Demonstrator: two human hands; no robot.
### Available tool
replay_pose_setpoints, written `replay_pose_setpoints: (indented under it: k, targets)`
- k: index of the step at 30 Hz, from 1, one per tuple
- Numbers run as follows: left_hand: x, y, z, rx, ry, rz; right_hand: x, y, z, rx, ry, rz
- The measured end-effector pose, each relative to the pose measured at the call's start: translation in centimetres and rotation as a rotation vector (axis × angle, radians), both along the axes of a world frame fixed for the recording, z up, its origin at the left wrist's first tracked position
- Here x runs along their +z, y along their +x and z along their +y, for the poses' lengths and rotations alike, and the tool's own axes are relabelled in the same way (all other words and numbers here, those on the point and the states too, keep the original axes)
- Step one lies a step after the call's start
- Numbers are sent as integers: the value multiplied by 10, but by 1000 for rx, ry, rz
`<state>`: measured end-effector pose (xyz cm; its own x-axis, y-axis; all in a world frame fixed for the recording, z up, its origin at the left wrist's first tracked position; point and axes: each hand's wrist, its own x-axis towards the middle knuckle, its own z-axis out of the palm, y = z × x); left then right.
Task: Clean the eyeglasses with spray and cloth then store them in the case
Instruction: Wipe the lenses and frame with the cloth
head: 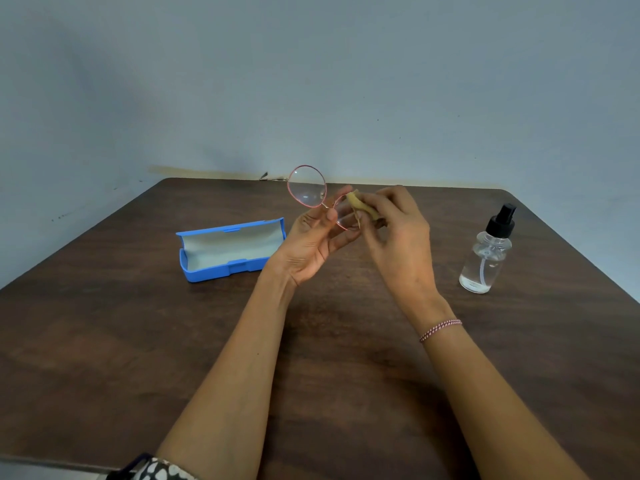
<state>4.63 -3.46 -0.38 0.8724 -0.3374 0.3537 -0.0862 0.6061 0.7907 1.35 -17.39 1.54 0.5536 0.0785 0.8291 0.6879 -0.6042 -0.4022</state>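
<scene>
wiping one lens, case lying open

nearest to me, a black-and-white patterned sleeve (pixel 162 471) shows at the bottom edge, and both my bare forearms reach out over the dark wood-grain surface (pixel 104 341). a thin pink-and-white thread bracelet (pixel 440 330) sits on my right wrist.

further out, my left hand (pixel 311 240) is palm up and partly curled, its fingertips pinching the eyeglasses (pixel 307 186) near the bridge. the glasses are lifted clear of the surface, tilted, with one round pink-rimmed lens standing free above my fingers. the other lens is mostly hidden between my two hands.

my right hand (pixel 394 226) is closed around a small tan cloth (pixel 362 207), pressing it against that hidden lens. only a folded bit of the cloth shows between thumb and fingers, touching the tip of a left finger.

to the left of my hands, the blue case (pixel 228 251) lies open on the surface, lid tipped back, its pale lining bare. it sits just beside my left wrist.

to the right, well apart from my hands, a clear spray bottle (pixel 486 258) with a black nozzle stands upright, a little liquid inside.

beyond the far edge of the surface is a plain grey-blue wall (pixel 311 81).
</scene>
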Motion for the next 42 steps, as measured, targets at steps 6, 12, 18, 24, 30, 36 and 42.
replay_pose_setpoints:
  k: [6, 12, 18, 24, 30, 36, 42]
  targets:
    - [4, -2, -5, 44, 6, 56, -5, 3, 3, -85, -97, -15]
    - [5, 0, -4, 152, -18, 28, -5, 10, -4, -101, 18, 98]
    - [6, 1, -4, 200, -129, 84, -6, 13, -4, 5, 176, 214]
    - [3, 5, -1, 184, -257, 95, -10, 15, -6, 50, 148, 232]
    - [6, 0, -1, 115, -309, 114, -8, 12, -4, 58, 23, 60]
    - [10, -5, -2, 30, -368, 99, -10, 14, -9, 9, -113, 34]
    - [5, 1, -5, 97, -223, 168, -10, 15, -14, -146, -276, -26]
